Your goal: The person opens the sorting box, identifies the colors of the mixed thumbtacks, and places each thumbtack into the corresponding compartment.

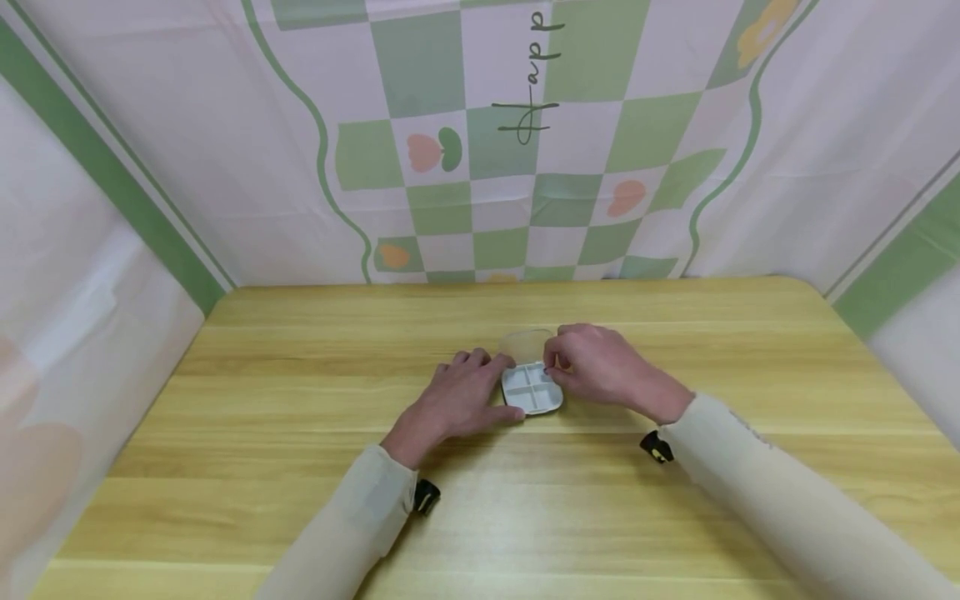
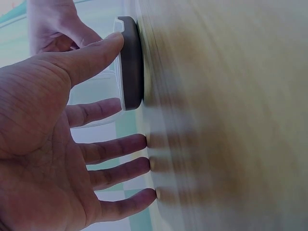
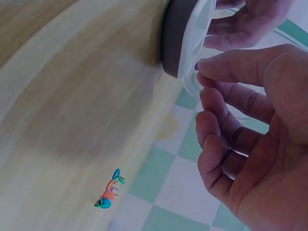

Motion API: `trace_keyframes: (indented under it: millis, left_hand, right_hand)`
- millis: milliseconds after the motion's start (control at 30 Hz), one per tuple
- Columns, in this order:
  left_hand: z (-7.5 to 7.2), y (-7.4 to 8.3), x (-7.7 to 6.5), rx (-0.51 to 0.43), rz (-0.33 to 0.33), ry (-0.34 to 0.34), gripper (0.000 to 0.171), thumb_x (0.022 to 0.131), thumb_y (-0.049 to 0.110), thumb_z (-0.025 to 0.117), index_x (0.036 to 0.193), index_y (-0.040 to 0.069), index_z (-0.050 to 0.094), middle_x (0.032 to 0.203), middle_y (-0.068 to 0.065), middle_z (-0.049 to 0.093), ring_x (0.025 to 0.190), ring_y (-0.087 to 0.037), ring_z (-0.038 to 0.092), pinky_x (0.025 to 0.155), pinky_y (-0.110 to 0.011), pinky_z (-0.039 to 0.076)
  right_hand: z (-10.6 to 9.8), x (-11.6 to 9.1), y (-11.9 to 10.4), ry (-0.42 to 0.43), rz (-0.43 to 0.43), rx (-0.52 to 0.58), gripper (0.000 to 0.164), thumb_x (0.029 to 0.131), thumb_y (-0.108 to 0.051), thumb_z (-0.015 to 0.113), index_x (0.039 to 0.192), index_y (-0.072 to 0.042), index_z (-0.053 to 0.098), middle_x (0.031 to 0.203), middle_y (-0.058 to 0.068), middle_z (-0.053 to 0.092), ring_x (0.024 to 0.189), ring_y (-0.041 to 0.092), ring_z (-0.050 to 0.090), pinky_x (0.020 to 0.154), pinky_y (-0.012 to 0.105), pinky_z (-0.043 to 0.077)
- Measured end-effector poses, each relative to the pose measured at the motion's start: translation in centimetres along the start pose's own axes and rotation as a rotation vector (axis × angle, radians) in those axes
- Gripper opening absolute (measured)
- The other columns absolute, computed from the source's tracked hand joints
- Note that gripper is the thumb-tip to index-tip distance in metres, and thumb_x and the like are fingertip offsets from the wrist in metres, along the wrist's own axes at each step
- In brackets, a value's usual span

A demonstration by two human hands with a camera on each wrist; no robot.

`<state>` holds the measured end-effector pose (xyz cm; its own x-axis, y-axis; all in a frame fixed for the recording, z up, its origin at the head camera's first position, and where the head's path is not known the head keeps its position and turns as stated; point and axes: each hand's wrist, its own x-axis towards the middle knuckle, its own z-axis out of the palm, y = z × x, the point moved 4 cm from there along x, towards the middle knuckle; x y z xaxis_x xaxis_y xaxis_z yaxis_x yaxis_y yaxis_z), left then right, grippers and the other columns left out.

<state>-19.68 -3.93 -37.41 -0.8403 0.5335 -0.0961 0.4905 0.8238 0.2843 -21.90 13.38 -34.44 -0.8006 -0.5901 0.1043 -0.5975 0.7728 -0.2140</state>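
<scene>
A small four-compartment pill case (image 1: 532,388), white inside with a dark outer shell, sits on the table with its clear lid (image 1: 527,343) tipped back. My left hand (image 1: 468,394) holds it at the left, thumb at the near edge and index finger at the far corner. The other left fingertips (image 2: 147,164) rest on the tabletop. Over the case's far right compartment, my right hand (image 1: 600,364) pinches a tiny purple piece (image 3: 197,66) between thumb and index finger. Most of that piece is hidden by the fingertips.
Several small colourful thumbtacks (image 3: 109,191) lie clustered on the wooden table (image 1: 300,500) in the right wrist view. A checkered cloth (image 1: 502,200) hangs behind the table's far edge. Black buckles (image 1: 427,497) show at both wrists.
</scene>
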Motion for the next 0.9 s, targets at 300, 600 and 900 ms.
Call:
trace_keyframes:
  millis: [300, 600, 900]
  left_hand:
    - [0.03, -0.07, 0.05, -0.001, -0.004, 0.005, 0.07, 0.081, 0.063, 0.053, 0.138, 0.025, 0.038, 0.124, -0.005, 0.046, 0.108, -0.024, 0.045, 0.086, -0.047, 0.037]
    - [0.03, -0.09, 0.09, 0.002, -0.005, 0.012, 0.07, 0.081, 0.063, 0.053, 0.138, 0.025, 0.037, 0.125, -0.005, 0.046, 0.108, -0.025, 0.044, 0.087, -0.047, 0.037]
    - [0.09, -0.17, 0.1, 0.003, -0.007, 0.01, 0.069, 0.081, 0.063, 0.053, 0.138, 0.026, 0.037, 0.125, -0.005, 0.046, 0.108, -0.024, 0.044, 0.086, -0.047, 0.037]
  right_hand:
    - [0.38, 0.24, -0.28, 0.013, -0.008, -0.016, 0.005, 0.077, -0.017, 0.067, 0.077, -0.019, 0.063, 0.072, -0.006, 0.049, 0.062, 0.01, 0.044, 0.054, 0.026, 0.038]
    - [0.62, 0.3, -0.1, 0.017, 0.012, -0.018, 0.005, 0.078, -0.017, 0.067, 0.076, -0.018, 0.063, 0.072, -0.007, 0.049, 0.062, 0.01, 0.045, 0.054, 0.027, 0.038]
    - [0.83, 0.35, 0.03, 0.023, 0.004, -0.011, 0.005, 0.078, -0.016, 0.068, 0.077, -0.017, 0.063, 0.071, -0.006, 0.048, 0.062, 0.011, 0.044, 0.053, 0.027, 0.037]
